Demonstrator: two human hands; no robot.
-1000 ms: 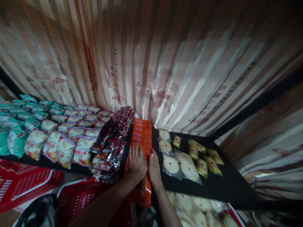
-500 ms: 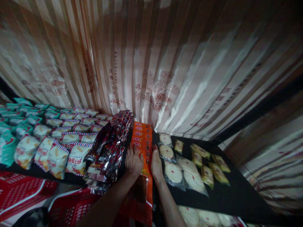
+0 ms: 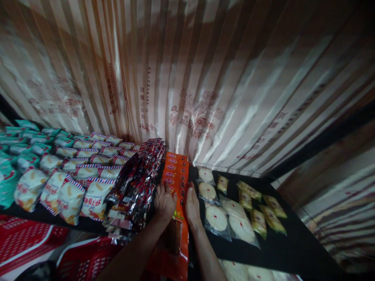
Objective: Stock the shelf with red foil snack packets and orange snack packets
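Note:
A stack of long orange snack packets (image 3: 175,177) lies overlapped in a row on the dark shelf in front of me. My left hand (image 3: 165,201) rests against the left side of the packets, fingers stretched forward and partly over them. Along their right edge my right hand (image 3: 192,203) is held on its side, fingers straight and touching or nearly touching the edge. Neither hand is closed around a packet. The nearest packet has a see-through window (image 3: 175,236) showing brown strips inside. My left forearm covers part of the lower packets.
Dark red shiny packets (image 3: 137,187) are heaped at the left. Beyond them stand rows of white snack bags (image 3: 95,199) and green bags (image 3: 7,187). Round white flatbreads (image 3: 216,218) in clear bags and small yellow packets (image 3: 245,198) lie right. Red baskets (image 3: 84,257) sit below; a curtain (image 3: 187,78) hangs behind.
The view has shifted slightly. Both hands stay at the sides of the orange packets, which look much the same.

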